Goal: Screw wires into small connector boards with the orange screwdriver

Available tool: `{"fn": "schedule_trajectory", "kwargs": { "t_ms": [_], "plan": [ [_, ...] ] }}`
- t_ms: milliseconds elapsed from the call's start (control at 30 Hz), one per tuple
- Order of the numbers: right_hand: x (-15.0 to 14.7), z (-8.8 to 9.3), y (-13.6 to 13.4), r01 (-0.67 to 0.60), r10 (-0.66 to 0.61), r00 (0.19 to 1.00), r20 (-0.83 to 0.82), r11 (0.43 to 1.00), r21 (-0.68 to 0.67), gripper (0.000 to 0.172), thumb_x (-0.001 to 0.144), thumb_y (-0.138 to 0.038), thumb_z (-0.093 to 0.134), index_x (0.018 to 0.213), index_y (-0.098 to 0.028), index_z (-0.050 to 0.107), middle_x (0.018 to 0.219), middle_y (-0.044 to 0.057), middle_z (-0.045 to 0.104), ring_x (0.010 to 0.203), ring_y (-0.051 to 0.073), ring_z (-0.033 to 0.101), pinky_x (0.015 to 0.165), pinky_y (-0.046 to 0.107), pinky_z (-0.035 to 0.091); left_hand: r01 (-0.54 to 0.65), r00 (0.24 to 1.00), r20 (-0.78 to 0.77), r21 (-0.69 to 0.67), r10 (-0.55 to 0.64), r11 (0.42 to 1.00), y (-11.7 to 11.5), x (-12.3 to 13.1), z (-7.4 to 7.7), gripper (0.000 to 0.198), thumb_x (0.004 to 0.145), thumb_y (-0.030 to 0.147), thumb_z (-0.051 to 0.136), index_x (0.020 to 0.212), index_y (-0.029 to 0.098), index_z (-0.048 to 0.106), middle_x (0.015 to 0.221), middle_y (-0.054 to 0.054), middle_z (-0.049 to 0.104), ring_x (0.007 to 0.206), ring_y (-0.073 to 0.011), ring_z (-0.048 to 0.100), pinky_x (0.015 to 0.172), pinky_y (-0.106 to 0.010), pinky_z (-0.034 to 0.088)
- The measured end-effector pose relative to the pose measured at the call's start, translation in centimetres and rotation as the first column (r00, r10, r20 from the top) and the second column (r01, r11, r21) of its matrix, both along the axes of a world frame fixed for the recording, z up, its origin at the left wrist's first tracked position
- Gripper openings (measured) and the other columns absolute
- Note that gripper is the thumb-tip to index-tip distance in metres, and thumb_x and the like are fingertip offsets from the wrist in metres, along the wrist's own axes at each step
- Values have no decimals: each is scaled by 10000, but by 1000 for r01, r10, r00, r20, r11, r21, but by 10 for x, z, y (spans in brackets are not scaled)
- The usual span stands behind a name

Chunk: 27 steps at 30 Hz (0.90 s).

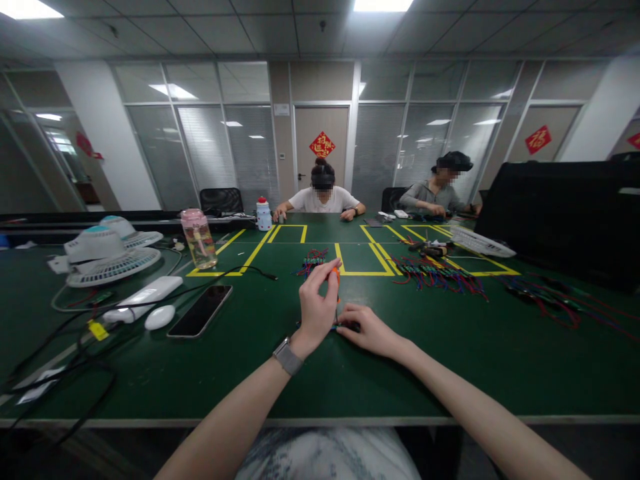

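Note:
My left hand (pixel 319 303), with a watch on its wrist, is closed around an upright orange-handled screwdriver (pixel 336 273) whose tip points down at the table. My right hand (pixel 369 329) rests on the green table (pixel 350 373) and pinches a small dark connector part (pixel 349 327) right under the tool. Both hands meet at the middle of the table, close to me. A small bundle of red, blue and green wired connectors (pixel 313 259) lies just beyond them.
A larger heap of wired connectors (pixel 435 273) lies to the right, with more wires (pixel 555 300) far right. A phone (pixel 201 311), white mouse (pixel 159 317), pink bottle (pixel 199 237), fans (pixel 107 257) and cables sit left. Two people sit at the far side. Yellow tape marks boxes.

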State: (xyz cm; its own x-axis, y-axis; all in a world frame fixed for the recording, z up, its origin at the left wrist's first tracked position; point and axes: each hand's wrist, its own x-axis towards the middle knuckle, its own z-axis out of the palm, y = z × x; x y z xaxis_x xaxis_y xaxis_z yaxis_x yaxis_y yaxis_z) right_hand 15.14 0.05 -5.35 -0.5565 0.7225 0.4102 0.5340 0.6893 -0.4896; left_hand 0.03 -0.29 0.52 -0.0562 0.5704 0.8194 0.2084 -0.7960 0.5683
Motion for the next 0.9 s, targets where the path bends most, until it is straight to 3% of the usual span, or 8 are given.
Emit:
{"fn": "schedule_trajectory", "kwargs": {
  "t_ms": [167,300,467,567,767,900],
  "plan": [
    [0,0,-1,7,-6,1000,10,1000,-7,111,846,-207,596,878,-167,695,827,35,590,710,143,560,657,248,441,-59,998,-23,58,61,997,-1,1,1,153,868,211,589,990,208,681,912,-34,623,847,-146,604,782,-268,481],
    [0,1,-1,10,-10,1000,12,1000,0,107,842,-204,599,880,-168,693,835,38,595,729,149,566,665,251,444,-93,995,-25,58,95,994,0,1,0,137,834,243,644,959,220,696,907,-29,559,866,-151,582,794,-267,474],
    [-1,1,0,7,-7,1000,10,1000,7,106,839,-197,600,868,-159,695,834,41,603,731,148,566,659,244,446,55,998,-39,3,-55,998,0,0,-3,285,961,206,412,1140,213,634,1089,-64,624,1017,-159,592,903,-291,457],
    [0,0,1,2,-2,1000,6,1000,14,111,839,-199,603,876,-154,697,826,42,604,728,148,567,661,243,448,79,997,-7,-24,-80,997,0,1,-3,276,961,200,413,1137,196,626,1094,-67,650,999,-159,612,897,-295,468],
    [0,0,0,7,-7,1000,11,1000,1,118,840,-197,601,888,-155,701,841,47,611,733,151,571,671,249,450,-52,998,-36,69,55,996,-1,1,1,152,869,169,582,982,190,682,905,-34,617,857,-140,593,793,-256,465],
    [0,0,0,7,-7,1000,14,1000,-2,110,837,-188,600,874,-157,699,847,47,609,737,151,572,674,251,449,-79,995,-50,65,82,995,-1,1,1,144,855,194,608,968,203,698,914,-32,557,860,-141,572,788,-255,461]
  ]
}}
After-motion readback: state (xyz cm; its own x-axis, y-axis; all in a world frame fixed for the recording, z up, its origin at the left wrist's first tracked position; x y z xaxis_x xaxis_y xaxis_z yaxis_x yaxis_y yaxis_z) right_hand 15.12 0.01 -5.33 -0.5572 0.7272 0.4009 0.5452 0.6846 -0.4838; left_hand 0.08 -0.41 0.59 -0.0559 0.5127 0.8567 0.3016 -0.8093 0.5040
